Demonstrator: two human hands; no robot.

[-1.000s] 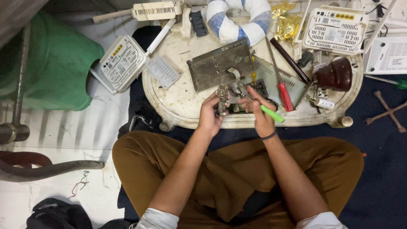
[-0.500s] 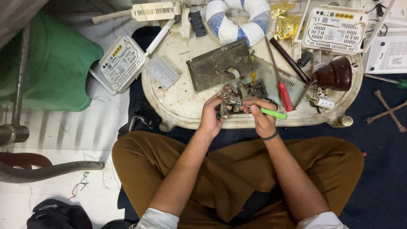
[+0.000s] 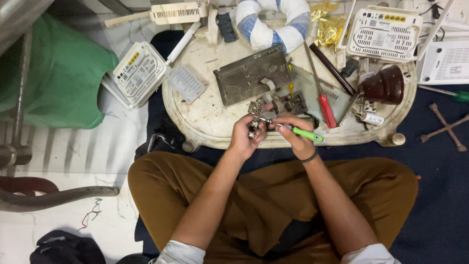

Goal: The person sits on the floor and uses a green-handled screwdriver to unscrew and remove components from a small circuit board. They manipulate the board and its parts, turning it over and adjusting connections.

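Note:
My left hand [image 3: 246, 137] grips a small grey metal part [image 3: 255, 111] with holes in it, held upright just above the near edge of a low white oval table [image 3: 205, 117]. My right hand [image 3: 296, 134] holds a green-handled screwdriver [image 3: 302, 132]. Its thin shaft points left and its tip meets the metal part between my two hands. Both hands hover over my crossed legs in brown trousers.
On the table lie a dark metal plate [image 3: 246, 76], a red-handled screwdriver [image 3: 322, 95], a dark brown dome [image 3: 386, 85], a blue-and-white ring [image 3: 271, 22] and a white router [image 3: 386, 32]. Another white router [image 3: 139, 73] and a green bag [image 3: 63, 78] sit left. A cross wrench [image 3: 444, 128] lies right.
My right hand has turned the green screwdriver from pointing down-right to lying nearly level, its tip now on the metal part. My left hand has kept hold of the part.

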